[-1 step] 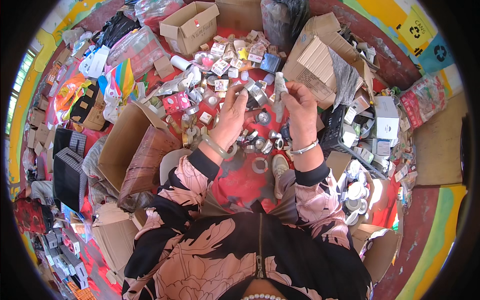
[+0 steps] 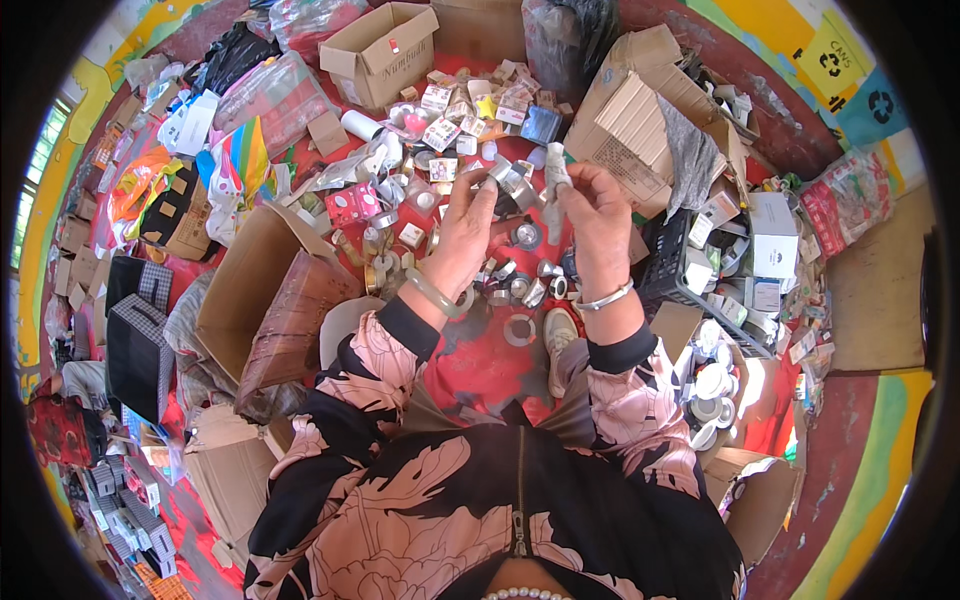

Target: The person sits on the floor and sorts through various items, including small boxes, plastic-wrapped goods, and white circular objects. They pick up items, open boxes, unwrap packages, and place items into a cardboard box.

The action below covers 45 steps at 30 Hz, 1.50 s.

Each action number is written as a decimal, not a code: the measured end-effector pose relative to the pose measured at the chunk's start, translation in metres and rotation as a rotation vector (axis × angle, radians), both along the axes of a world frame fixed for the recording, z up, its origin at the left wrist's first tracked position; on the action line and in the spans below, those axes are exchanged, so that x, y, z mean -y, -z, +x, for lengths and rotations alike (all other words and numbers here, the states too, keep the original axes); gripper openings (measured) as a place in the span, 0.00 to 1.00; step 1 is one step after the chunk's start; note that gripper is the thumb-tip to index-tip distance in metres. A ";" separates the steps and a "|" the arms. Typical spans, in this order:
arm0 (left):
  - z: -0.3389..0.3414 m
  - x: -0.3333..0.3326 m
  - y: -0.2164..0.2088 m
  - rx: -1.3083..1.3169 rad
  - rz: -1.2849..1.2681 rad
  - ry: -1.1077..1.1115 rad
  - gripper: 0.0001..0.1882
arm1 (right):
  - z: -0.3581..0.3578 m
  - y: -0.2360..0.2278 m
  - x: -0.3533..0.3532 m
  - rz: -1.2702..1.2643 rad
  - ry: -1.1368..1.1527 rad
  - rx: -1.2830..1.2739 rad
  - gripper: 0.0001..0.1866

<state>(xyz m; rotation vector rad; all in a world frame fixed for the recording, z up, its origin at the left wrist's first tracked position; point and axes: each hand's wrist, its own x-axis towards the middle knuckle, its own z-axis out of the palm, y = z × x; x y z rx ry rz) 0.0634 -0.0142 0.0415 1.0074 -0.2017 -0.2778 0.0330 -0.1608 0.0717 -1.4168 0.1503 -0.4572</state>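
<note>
Silvery metal ring (image 2: 510,180) sitting pinched in left hand (image 2: 462,235), upper centre; right hand (image 2: 598,215) gripping pale upright strip (image 2: 553,180) just right of it.

The red floor (image 2: 480,360) carries everything here, its paint worn in patches. Straight on it lies a thick scatter of small metal rings (image 2: 519,330) and little printed cartons (image 2: 437,133), spread from the middle toward the far side. An open cardboard box (image 2: 385,52) stands beyond them, a second open box (image 2: 250,285) lies to the left, and a black crate (image 2: 690,270) sits to the right. Bright plastic bags (image 2: 240,160) lie at the left.
</note>
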 end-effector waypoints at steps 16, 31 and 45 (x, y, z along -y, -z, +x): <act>-0.001 -0.003 0.000 -0.181 -0.125 0.032 0.15 | -0.010 0.003 -0.025 -0.864 0.254 0.213 0.10; -0.001 -0.008 -0.004 -0.294 -0.299 0.092 0.11 | -0.017 0.008 -0.025 -0.888 0.263 0.166 0.10; 0.002 -0.005 -0.003 -0.131 -0.136 0.027 0.14 | -0.015 0.008 -0.014 -0.534 0.345 0.234 0.07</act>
